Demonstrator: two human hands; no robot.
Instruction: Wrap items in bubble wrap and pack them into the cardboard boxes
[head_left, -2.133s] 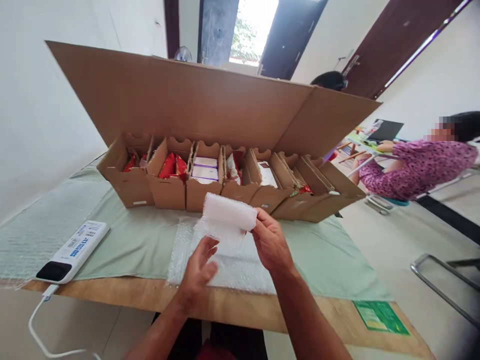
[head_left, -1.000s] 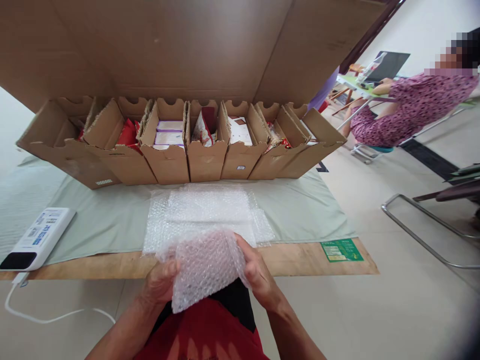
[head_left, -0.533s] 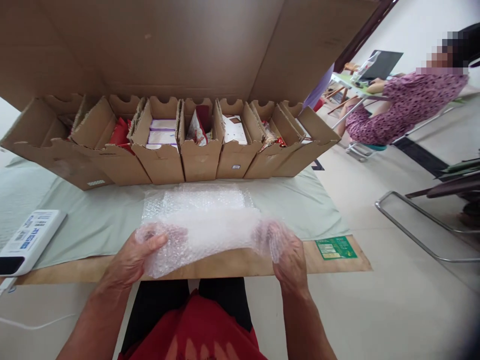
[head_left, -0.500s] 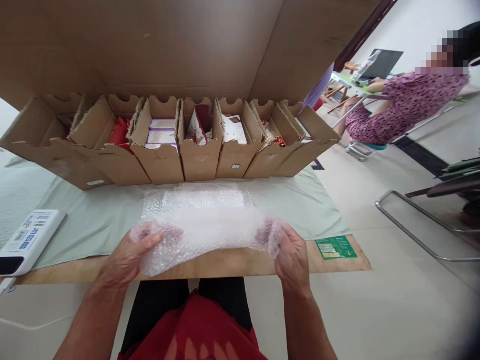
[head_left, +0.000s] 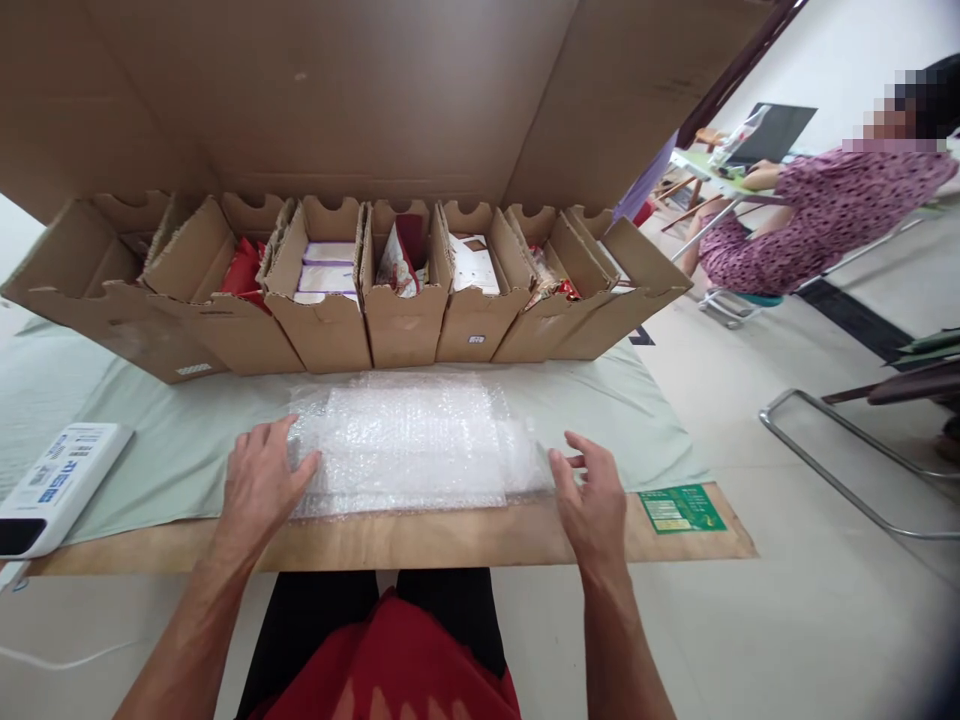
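Clear bubble wrap (head_left: 420,440) lies spread flat in front of me, partly on the pale green cloth (head_left: 187,450) and reaching onto the wooden table edge. At its left end is my left hand (head_left: 259,470), open, with thumb and fingers apart by the wrap's edge; whether the fingertips touch it I cannot tell. Just off the right end, my right hand (head_left: 592,490) is open with curved, parted fingers and holds nothing. The wrap appears to be in more than one layer, with a narrower piece sticking out on the right.
Behind the wrap stands a row of open cardboard bins (head_left: 405,325) with packets and boxes inside, backed by a tall cardboard panel (head_left: 360,100). A white device (head_left: 75,480) with a cable sits at left. A green label (head_left: 681,510) is at right. Another person (head_left: 825,215) sits farther right.
Both hands have let go of the bubble wrap they held stretched above the table. It now lies flat on the layer beneath, and my fingers have opened.
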